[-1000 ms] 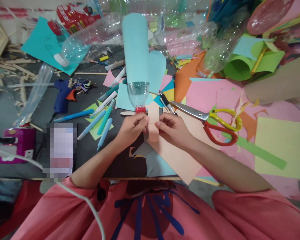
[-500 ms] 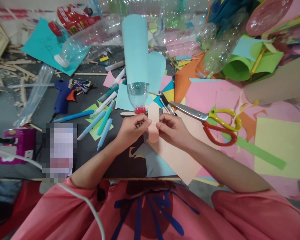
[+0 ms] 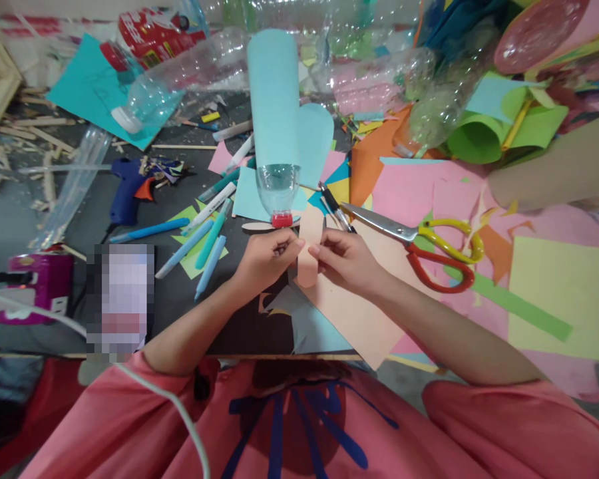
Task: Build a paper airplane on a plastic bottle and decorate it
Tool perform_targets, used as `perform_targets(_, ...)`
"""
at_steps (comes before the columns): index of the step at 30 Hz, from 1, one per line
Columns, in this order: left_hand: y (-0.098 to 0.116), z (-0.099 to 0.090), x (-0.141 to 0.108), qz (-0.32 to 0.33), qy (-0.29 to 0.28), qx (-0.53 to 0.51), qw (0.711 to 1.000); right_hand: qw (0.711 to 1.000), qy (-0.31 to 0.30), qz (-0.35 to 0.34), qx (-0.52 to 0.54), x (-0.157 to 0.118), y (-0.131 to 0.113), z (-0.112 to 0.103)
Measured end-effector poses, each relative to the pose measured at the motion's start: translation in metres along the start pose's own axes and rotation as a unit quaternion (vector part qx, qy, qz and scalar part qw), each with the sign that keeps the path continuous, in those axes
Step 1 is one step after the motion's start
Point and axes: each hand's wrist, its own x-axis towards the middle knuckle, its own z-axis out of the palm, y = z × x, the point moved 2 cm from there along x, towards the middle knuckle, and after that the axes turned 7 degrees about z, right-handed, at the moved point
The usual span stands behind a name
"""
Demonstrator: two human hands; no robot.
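A small peach paper strip (image 3: 309, 266) with rounded ends is held upright between both hands. My left hand (image 3: 274, 256) pinches its left edge, and my right hand (image 3: 343, 258) pinches the right edge, fingertips near each other at mid-height. Just beyond the hands lies a bottle (image 3: 278, 186) with a red cap, its body wrapped in light blue paper (image 3: 273, 100). Beneath and to the right of the strip lies a larger peach sheet (image 3: 369, 319). Scissors (image 3: 404, 233) with yellow and red handles rest right of my right hand.
Markers (image 3: 209, 243) and a blue glue gun (image 3: 126, 189) lie at the left, above a phone (image 3: 124, 293). Clear bottles (image 3: 190, 66) line the back. Pink paper (image 3: 419, 189), a green strip (image 3: 524, 306) and a yellow sheet (image 3: 564, 293) cover the right. Another person's arm (image 3: 559, 166) reaches in there.
The peach strip has tilted slightly, its top leaning right. A fold line across its middle no longer shows. Both hands keep their pinch, and the whole view has shifted a little.
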Motion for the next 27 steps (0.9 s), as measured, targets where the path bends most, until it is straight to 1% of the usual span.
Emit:
perform_targets(5,0.0014,-0.0019,-0.0007,0.06,0.007,-0.014,0.998,0.998,-0.015,-0.028,0.059,-0.001,-0.0014,-0.0001)
perform_targets(9,0.0004,-0.0026,-0.0008,0.075,0.013,-0.01,0.997,0.995,-0.012,-0.021,0.101,-0.0001,0.0021,0.0015)
perform_targets(14,-0.0009,0.0002,0.0001,0.072,-0.014,-0.044,0.996,0.997,-0.012,-0.021,0.079,0.0012,0.005,0.0013)
perform_targets(18,-0.0018,0.0006,-0.0003,0.054,-0.006,-0.036,0.998,0.999,-0.025,-0.034,0.028,0.001,0.0047,0.0004)
perform_targets(21,-0.002,0.0003,-0.0007,0.028,-0.007,-0.046,0.998,0.998,-0.032,-0.047,0.031,0.0004,0.004,0.0006)
perform_targets(24,-0.0023,-0.0009,-0.0002,-0.003,0.018,-0.082,0.996,0.996,-0.046,-0.052,0.064,-0.0003,0.0016,0.001)
perform_targets(25,-0.0024,-0.0015,0.0002,-0.008,0.032,-0.098,0.995,0.996,-0.048,-0.053,0.061,-0.0006,0.0001,0.0009)
perform_targets(27,-0.0025,-0.0026,0.0013,-0.006,0.059,-0.124,0.991,0.997,-0.045,-0.057,0.016,-0.0011,-0.0033,0.0006)
